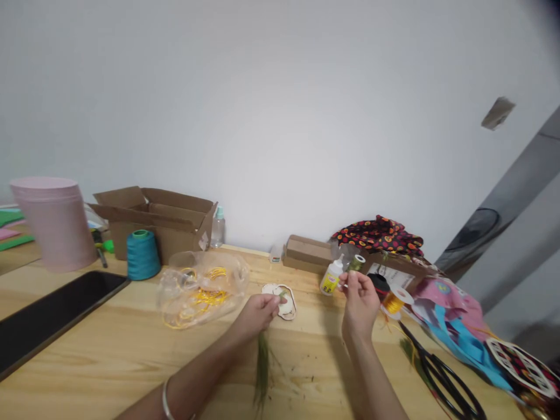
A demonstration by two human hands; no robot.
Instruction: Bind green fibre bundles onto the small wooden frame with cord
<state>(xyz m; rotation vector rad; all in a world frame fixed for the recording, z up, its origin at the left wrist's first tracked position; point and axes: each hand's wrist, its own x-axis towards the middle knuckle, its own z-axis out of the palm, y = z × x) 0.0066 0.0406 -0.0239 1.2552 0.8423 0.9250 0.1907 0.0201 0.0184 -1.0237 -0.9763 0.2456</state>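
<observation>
My left hand (257, 315) is closed on the top of a bundle of green threads (262, 368), whose loose strands hang down over the wooden table. Just behind its fingertips lie flat white rings (287, 303). My right hand (361, 298) is raised, with thumb and fingers pinched together; what they hold, if anything, is too fine to make out. A white glue bottle (331, 279) with a yellow label stands just left of those fingers. Behind them is a spool of green thread (357, 263).
At left are a teal thread cone (143, 255), a bag of yellow cord (210, 289), a black tray-like slab (56, 315), a pink bin (55, 221) and a cardboard box (175, 219). At right lie black scissors (441, 370), a yellow spool (394, 301) and fabric (380, 236).
</observation>
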